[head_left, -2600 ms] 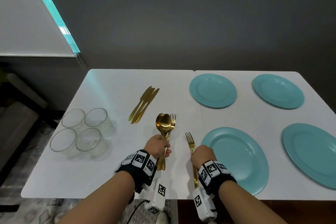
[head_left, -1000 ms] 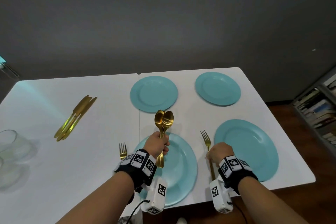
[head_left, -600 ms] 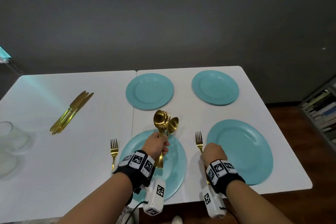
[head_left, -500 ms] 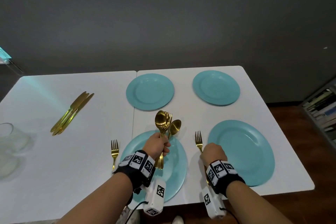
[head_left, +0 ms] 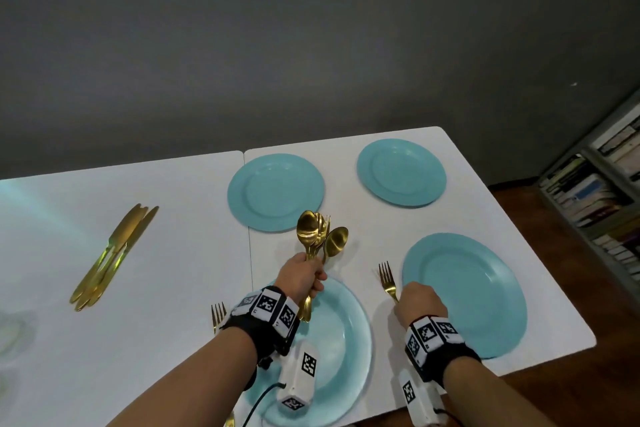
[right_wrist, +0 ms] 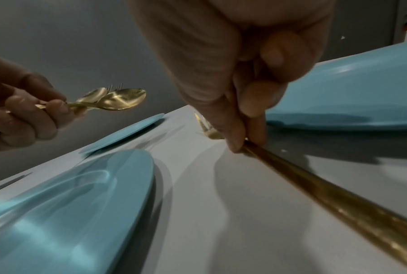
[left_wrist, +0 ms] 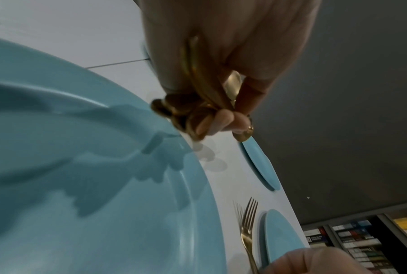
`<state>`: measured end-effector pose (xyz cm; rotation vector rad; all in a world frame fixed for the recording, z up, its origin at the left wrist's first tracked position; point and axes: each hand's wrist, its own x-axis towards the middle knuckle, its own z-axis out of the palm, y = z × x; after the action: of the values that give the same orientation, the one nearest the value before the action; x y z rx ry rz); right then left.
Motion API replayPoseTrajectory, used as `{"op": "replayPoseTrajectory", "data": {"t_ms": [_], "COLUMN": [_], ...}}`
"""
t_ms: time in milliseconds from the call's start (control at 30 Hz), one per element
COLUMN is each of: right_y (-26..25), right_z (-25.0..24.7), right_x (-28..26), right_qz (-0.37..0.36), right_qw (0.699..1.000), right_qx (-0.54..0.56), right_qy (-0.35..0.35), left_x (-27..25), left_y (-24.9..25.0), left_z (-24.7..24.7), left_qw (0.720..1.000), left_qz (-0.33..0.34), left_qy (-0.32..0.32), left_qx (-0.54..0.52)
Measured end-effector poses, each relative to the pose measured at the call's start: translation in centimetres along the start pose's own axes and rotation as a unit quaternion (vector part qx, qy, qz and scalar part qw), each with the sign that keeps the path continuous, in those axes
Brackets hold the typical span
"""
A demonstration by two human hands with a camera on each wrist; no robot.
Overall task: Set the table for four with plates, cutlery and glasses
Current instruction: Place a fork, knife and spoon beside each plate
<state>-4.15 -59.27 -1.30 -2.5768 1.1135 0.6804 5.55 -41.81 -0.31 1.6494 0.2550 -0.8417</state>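
My left hand [head_left: 304, 276] grips a bundle of gold spoons and forks [head_left: 317, 236] upright above the near left teal plate [head_left: 346, 340]; the same bundle [left_wrist: 198, 103] shows in the left wrist view. My right hand [head_left: 419, 303] pinches the handle of a gold fork [head_left: 387, 279] that lies on the white table [head_left: 173, 288] just left of the near right plate [head_left: 464, 291]. In the right wrist view the fingers [right_wrist: 235, 137] pinch the fork handle [right_wrist: 326, 189] against the table. Two more teal plates [head_left: 275, 191] [head_left: 401, 172] sit at the far side. Another fork [head_left: 218, 314] lies left of the near left plate.
Several gold knives [head_left: 114, 253] lie bunched on the left part of the table. Blurred glasses [head_left: 14, 333] show at the left edge. A bookshelf [head_left: 602, 191] stands to the right beyond the table's corner. A grey wall runs behind.
My right hand has set the fork down left of the near right plate and still pinches it. The bundle in my left hand has fanned out a little; the view shifted slightly.
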Motion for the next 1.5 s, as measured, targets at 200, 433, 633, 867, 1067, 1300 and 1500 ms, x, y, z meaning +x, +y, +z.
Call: {"op": "replayPoseTrajectory", "data": {"t_ms": [200, 433, 633, 867, 1067, 1300, 1500], "right_y": [-3.1, -11.0, -13.2, -13.0, -11.6, -5.7, -1.7], "right_z": [-1.3, -3.7, -2.8, -2.7, -3.8, -4.8, -3.7], "right_x": [-0.4, -2.5, -2.9, -1.4, -0.1, 0.9, -0.3], "right_qz": [-0.054, -0.316, -0.320, -0.154, -0.100, -0.050, -0.084], "right_qw": [0.998, 0.944, 0.942, 0.955, 0.905, 0.917, 0.989], "right_qx": [-0.003, 0.026, 0.040, 0.249, 0.392, 0.385, 0.024], "right_qy": [0.026, 0.095, 0.093, -0.038, -0.130, -0.093, -0.121], "left_x": [0.5, 1.0, 1.6, 1.9, 2.1, 1.5, 1.0], "left_y": [0.7, 1.9, 1.7, 2.3, 2.4, 1.1, 0.4], "left_z": [-2.1, -5.1, -6.9, -6.5, -4.4, -2.4, -2.0], "left_qw": [0.999, 0.996, 0.995, 0.994, 0.993, 0.993, 0.999], "left_qz": [0.012, 0.045, 0.050, 0.039, 0.032, 0.014, 0.019], "left_qy": [-0.036, -0.079, -0.085, -0.065, -0.092, -0.037, -0.014], "left_qx": [-0.005, -0.006, -0.010, -0.077, -0.071, -0.108, -0.023]}}
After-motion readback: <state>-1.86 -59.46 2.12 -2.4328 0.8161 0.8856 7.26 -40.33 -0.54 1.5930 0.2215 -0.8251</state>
